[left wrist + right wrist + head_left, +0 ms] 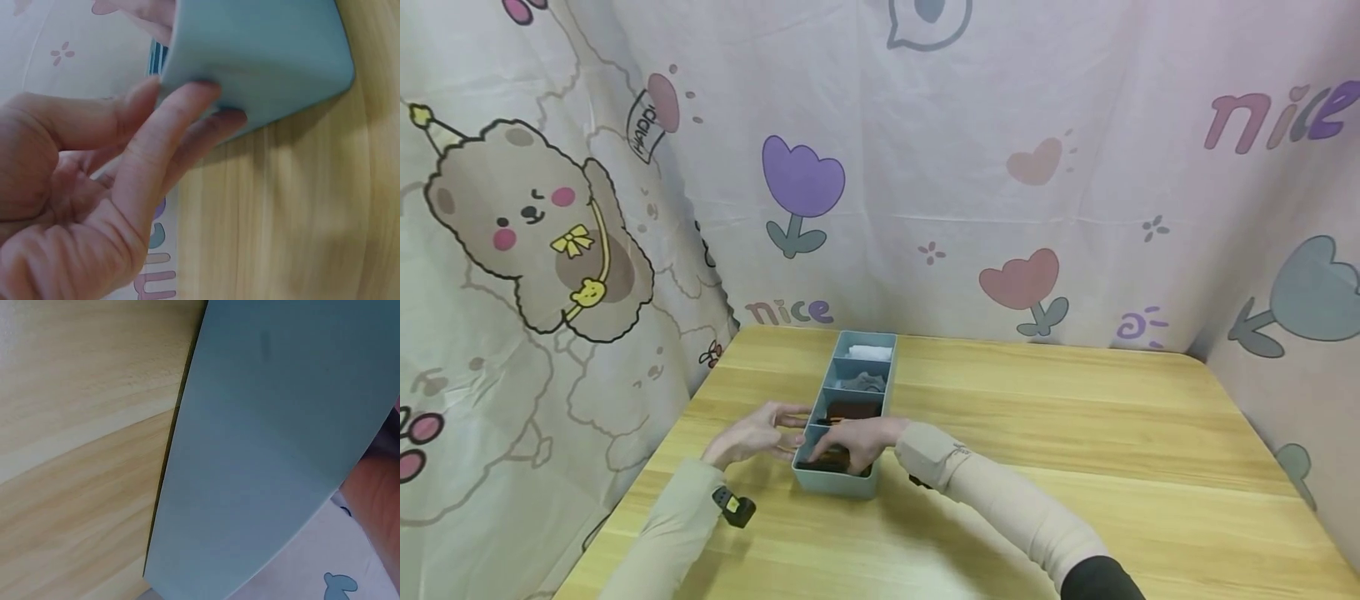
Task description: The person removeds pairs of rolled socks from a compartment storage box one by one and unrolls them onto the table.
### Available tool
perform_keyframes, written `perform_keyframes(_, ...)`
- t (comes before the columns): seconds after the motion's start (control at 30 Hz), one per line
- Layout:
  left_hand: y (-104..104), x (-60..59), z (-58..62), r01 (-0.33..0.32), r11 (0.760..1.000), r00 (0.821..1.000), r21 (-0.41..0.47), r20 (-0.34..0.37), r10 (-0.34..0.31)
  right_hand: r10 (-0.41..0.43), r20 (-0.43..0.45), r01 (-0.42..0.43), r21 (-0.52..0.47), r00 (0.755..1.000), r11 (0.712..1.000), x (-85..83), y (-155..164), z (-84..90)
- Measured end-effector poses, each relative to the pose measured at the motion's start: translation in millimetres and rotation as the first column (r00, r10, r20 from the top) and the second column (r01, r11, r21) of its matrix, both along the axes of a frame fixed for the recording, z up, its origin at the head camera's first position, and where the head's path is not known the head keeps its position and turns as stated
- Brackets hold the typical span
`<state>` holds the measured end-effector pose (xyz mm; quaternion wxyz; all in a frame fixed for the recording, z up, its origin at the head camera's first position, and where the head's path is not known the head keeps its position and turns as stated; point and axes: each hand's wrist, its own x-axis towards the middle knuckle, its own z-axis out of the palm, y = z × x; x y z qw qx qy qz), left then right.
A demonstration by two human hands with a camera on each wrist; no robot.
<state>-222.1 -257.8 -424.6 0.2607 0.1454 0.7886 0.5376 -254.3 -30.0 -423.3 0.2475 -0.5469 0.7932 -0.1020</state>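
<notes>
Head view, lower middle of the frame: the left hand (752,439) lies with straight, relaxed fingers against the left wall of a blue-grey divided box (837,485), gripping nothing. The right hand (850,442) reaches down into the nearest compartment, fingers curled over a dark folded cloth (827,463) (whether it actually grips it cannot be told). Left wrist view alone shows the fingertips (200,94) touching the box's smooth, rounded plastic corner (262,56). Right wrist view gives only the matte outer wall (262,456) and pale wood grain. The long, narrow box has four compartments in a row: dark cloth nearest, then brown, grey, and white farthest. It stands left of centre on the light wooden table (1075,433), before a cartoon-printed curtain (1000,125).
</notes>
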Motion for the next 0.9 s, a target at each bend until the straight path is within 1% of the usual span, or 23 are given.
perform_keyframes(0.1,1,0.8,2.5,-0.020,1.000,1.000,-0.001,0.005,0.020,0.003,0.005,-0.003,-0.027,1.000,1.000,-0.2,0,0.2)
perform_keyframes(0.17,2,1.5,3.8,-0.035,0.999,0.999,0.006,0.021,0.035,0.005,0.011,-0.004,-0.041,1.000,0.999,-0.3,0,0.6)
perform_keyframes(0.23,3,2.4,4.9,-0.037,0.999,0.999,0.009,0.028,0.036,0.009,0.010,-0.008,-0.054,1.000,0.999,-0.3,0,0.9)
perform_keyframes(0.37,3,4.3,5.8,-0.046,0.999,0.999,0.003,0.026,0.046,-0.002,0.042,0.006,-0.085,0.999,0.996,-0.8,1,1.3)
perform_keyframes(0.47,3,4.5,5.5,-0.065,0.998,0.997,0.004,0.037,0.065,-0.006,0.076,0.015,-0.118,0.997,0.993,-2.2,3,1.0)
perform_keyframes(0.73,3,2.3,1.9,-0.067,0.997,0.997,0.039,0.048,0.065,0.020,0.113,0.005,-0.211,0.993,0.977,-5.5,10,2.0)
perform_keyframes(0.9,4,3.2,3.3,-0.064,0.997,0.997,0.051,0.049,0.062,0.011,0.141,0.025,-0.248,0.990,0.969,-5.1,15,3.5)
